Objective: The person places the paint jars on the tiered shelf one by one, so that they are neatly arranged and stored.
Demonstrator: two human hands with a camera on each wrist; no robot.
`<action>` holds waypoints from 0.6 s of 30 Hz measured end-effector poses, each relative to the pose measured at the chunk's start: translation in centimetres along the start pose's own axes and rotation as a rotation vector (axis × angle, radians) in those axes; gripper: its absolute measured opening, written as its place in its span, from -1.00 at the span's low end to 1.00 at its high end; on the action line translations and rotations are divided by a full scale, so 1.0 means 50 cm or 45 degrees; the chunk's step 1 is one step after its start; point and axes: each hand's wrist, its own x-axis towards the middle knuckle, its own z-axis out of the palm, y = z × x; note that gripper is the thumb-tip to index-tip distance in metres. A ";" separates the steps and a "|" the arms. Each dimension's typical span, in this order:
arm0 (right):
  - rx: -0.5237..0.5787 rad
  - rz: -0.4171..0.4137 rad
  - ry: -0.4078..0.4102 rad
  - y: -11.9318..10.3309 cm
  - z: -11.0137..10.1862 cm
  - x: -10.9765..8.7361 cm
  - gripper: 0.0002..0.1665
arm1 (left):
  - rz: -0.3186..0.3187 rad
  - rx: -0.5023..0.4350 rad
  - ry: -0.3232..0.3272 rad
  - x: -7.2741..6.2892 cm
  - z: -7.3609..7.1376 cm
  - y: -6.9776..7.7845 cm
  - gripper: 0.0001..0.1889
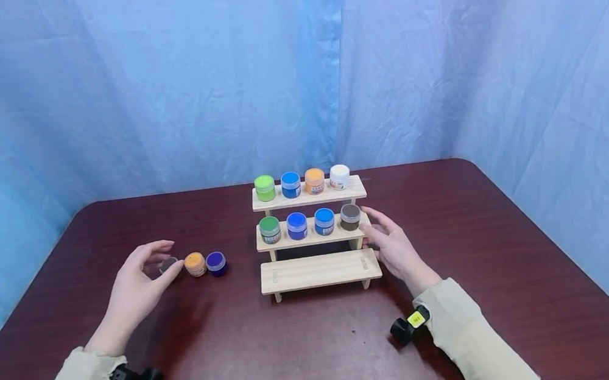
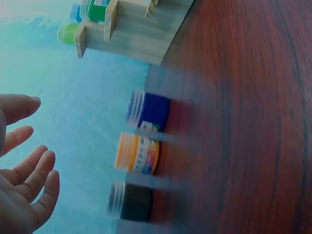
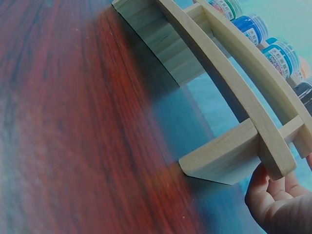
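Note:
On the left, my left hand (image 1: 137, 285) is spread around a dark jar (image 1: 168, 264), which its thumb partly covers in the head view. In the left wrist view, a gap shows between the fingers (image 2: 41, 168) and that jar (image 2: 136, 201). Beside it stand an orange paint jar (image 1: 195, 265) and a dark blue one (image 1: 216, 263). My right hand (image 1: 395, 248) holds the right end of a three-tier wooden stand (image 1: 320, 272), fingers at the shelf ends. Close to its fingertips sits a brown jar (image 1: 350, 217) on the middle tier.
On the top tier are a light green jar (image 1: 264, 188), a blue, an orange and a white jar (image 1: 339, 177). The middle tier also carries a green jar (image 1: 270, 230) and two blue ones. A blue curtain (image 1: 190, 91) hangs behind the dark red table (image 1: 320, 347).

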 end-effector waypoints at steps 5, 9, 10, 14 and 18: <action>-0.006 -0.001 -0.001 0.000 0.000 0.000 -0.39 | -0.062 0.004 -0.004 -0.001 0.000 -0.023 -0.56; 0.006 -0.004 -0.002 0.001 0.000 0.000 -0.39 | -0.117 0.000 -0.006 -0.002 0.005 -0.040 -0.52; 0.004 -0.004 -0.003 0.001 0.000 0.000 -0.38 | -0.126 -0.002 -0.010 -0.002 0.006 -0.044 -0.51; 0.008 -0.005 -0.005 0.001 0.000 0.000 -0.38 | -0.140 -0.011 -0.050 -0.001 0.005 -0.054 -0.49; -0.009 -0.007 -0.005 0.000 -0.001 0.000 -0.38 | -0.178 -0.005 -0.130 0.001 0.002 -0.058 -0.46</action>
